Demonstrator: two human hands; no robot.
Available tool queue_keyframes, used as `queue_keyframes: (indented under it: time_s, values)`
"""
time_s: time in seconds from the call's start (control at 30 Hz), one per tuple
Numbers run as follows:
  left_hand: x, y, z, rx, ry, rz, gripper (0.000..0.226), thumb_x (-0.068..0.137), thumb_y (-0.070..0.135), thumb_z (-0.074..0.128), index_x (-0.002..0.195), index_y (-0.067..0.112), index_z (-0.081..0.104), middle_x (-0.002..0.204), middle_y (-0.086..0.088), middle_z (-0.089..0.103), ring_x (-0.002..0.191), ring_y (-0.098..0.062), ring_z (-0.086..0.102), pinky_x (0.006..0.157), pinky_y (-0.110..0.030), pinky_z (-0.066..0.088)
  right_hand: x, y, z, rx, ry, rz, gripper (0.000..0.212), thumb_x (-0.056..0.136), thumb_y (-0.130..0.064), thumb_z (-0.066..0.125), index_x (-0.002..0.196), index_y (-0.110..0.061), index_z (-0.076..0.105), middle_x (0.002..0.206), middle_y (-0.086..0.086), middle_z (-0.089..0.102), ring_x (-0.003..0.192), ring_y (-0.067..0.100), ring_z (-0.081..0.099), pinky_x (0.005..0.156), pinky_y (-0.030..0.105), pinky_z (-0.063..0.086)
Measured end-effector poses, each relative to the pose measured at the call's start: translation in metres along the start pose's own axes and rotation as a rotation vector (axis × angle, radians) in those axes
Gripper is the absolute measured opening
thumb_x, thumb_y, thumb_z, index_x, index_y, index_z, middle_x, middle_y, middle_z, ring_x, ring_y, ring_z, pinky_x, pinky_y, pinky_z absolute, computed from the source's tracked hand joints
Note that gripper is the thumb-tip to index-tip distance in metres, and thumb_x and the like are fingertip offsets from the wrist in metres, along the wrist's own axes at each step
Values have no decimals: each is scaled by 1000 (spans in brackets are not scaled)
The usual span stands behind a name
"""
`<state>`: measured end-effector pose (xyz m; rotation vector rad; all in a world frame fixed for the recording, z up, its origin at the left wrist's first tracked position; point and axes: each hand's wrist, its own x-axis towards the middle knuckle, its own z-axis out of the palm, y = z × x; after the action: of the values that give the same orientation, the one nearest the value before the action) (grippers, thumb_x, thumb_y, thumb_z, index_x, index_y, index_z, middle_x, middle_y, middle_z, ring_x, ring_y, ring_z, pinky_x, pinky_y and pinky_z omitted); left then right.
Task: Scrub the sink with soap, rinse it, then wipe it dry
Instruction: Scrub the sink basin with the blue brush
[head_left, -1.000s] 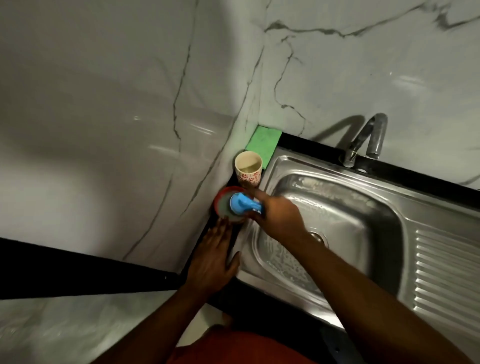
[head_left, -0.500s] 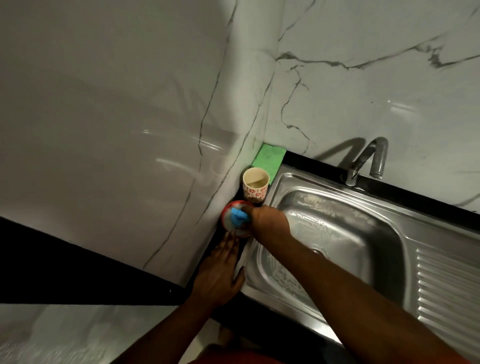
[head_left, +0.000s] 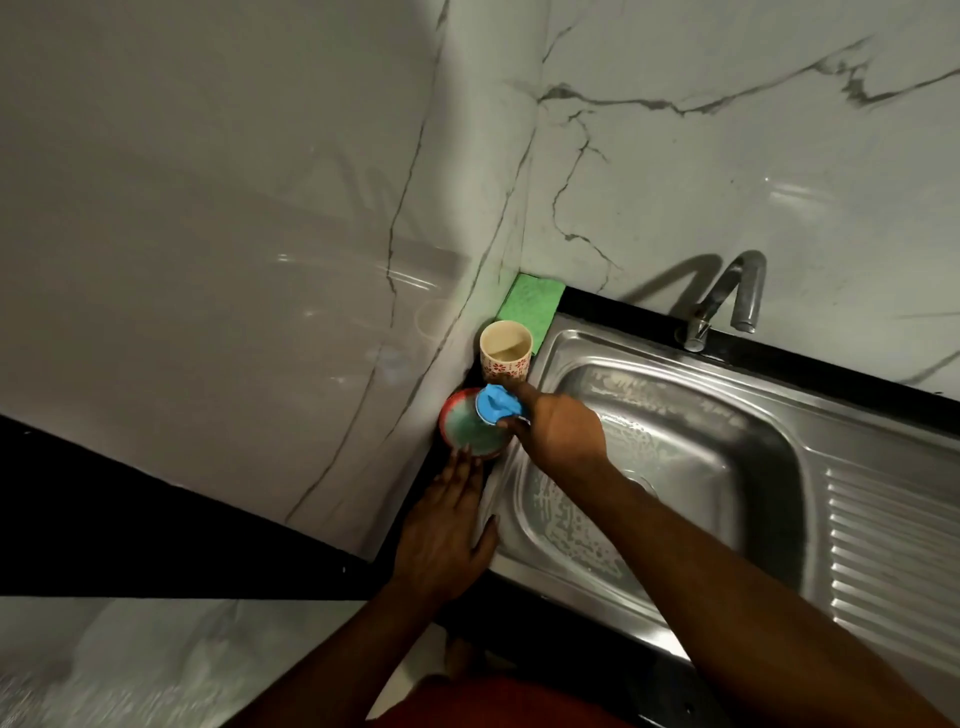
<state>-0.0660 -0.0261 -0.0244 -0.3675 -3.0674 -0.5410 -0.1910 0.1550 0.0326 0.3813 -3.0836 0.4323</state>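
While your right hand grips the blue scrubber and presses it into the red soap tub, the sink itself goes untouched. You are loading soap, not scrubbing. Your left hand lies flat with straight fingers on the black worktop, its fingertips touching the near edge of the tub, apparently to steady it.

Progress, as judged from the basin: streaks and patches of suds show on the left and back walls and across the floor around the drain, so the soap stage looks partly done. The right wall and the ribbed drainboard show no lather that I can make out. Rinsing is not begun: no water is visible at the tap. Wiping dry is likewise outstanding.

Surface and room: the steel sink is set into the worktop in a corner of grey-veined marble walls. The tub sits on the worktop just left of the sink rim, close against the side wall. A patterned cup stands just beyond it, and a green sponge lies in the corner behind the cup. Lighting is dim, with glare on the wall panels.
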Motion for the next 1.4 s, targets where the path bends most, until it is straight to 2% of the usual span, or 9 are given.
queue_keyframes:
  time_s: [0.2,0.33,0.47,0.67,0.87,1.07,1.17,1.3,1.4]
  values:
    - [-3,21,14,-109,-28,210,70,101,45,55,157,6,43,168,-12,32,158,-24,26,125,-42,32,-15,28,-9,719,-33,264,46,87,-54,71,127,-32,66,107,-9,74,94,12,69,78,30,53]
    - [9,33,28,-104,-111,299,69,100,47,55,156,7,45,167,-11,36,156,-25,31,126,-46,28,-53,86,-7,921,-130,483,58,76,-75,67,113,-31,67,65,-12,64,52,7,55,52,28,44]
    - [37,41,44,-77,-210,376,69,102,47,56,156,7,45,166,-10,37,156,-25,31,127,-44,25,-102,169,7,383,-333,512,47,84,-69,65,109,-29,64,88,-1,72,75,14,67,62,28,46]
    - [66,45,66,-108,-289,337,71,101,52,50,155,6,47,164,-11,41,156,-26,31,129,-41,20,-151,231,47,-342,-608,140,56,87,-67,59,120,-22,54,105,7,68,93,29,67,71,36,49]
    - [71,50,69,-135,-260,255,78,99,58,44,154,2,47,163,-14,42,155,-26,31,128,-46,24,-161,250,72,-470,-798,-2,39,101,-50,45,127,-22,54,119,4,63,108,26,63,84,34,47]
    - [81,57,70,-19,-300,262,89,96,60,40,158,-4,36,167,-19,31,159,-32,19,131,-45,14,-126,179,100,-97,-790,183,34,100,-44,52,120,-19,63,121,9,66,113,31,64,92,37,50]
    - [86,61,72,25,-324,246,94,94,63,36,160,-3,30,170,-19,24,161,-32,11,131,-46,10,-121,165,99,-72,-875,193,27,99,-33,56,118,-16,66,117,9,67,110,31,65,82,37,49]
    - [86,62,72,55,-346,247,95,93,64,34,161,-3,27,171,-19,19,161,-32,9,131,-47,9,-146,210,67,-358,-1058,199,38,95,-48,59,118,-20,68,120,2,67,112,25,66,80,31,48]
    - [87,63,72,84,-369,245,97,92,64,32,162,-3,25,172,-19,16,161,-32,7,131,-47,8,-141,246,50,-637,-1002,221,33,96,-38,57,121,-19,69,127,2,66,118,25,64,90,37,52]
